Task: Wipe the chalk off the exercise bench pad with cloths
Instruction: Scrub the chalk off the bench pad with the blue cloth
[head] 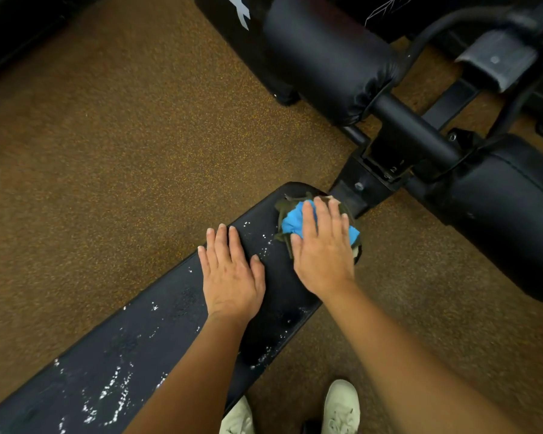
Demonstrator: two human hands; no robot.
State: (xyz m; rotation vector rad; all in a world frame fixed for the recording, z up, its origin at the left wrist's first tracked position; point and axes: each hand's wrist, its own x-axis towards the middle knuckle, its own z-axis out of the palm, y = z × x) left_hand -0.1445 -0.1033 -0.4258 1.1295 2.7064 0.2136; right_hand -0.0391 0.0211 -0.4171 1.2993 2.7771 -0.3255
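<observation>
The speckled rubber floor (107, 151) lies under both long edges of the bench pad (157, 333), so I judge a careless sweep would push chalk over the side instead of lifting it. The pad runs from lower left to its narrow end at centre. White chalk (113, 393) is scattered along most of it, thickest toward the lower left.

Of my hands, the left hand (232, 270) lies flat on the pad, fingers straight, holding nothing. The right hand (323, 255) presses flat on the bunched cloths, a blue cloth (295, 219) over a dark green cloth (282, 208), at the very end of the pad. No finger curls round them, so they could slip off that end or just smear.

Beyond the end, two black foam rollers (326, 57) and the frame bracket (367, 189) sit close and would block a long forward stroke. Pale shoes (340, 405) stand beside the pad's near edge. A lighter scrap may show under the right hand, but it is too small to tell.
</observation>
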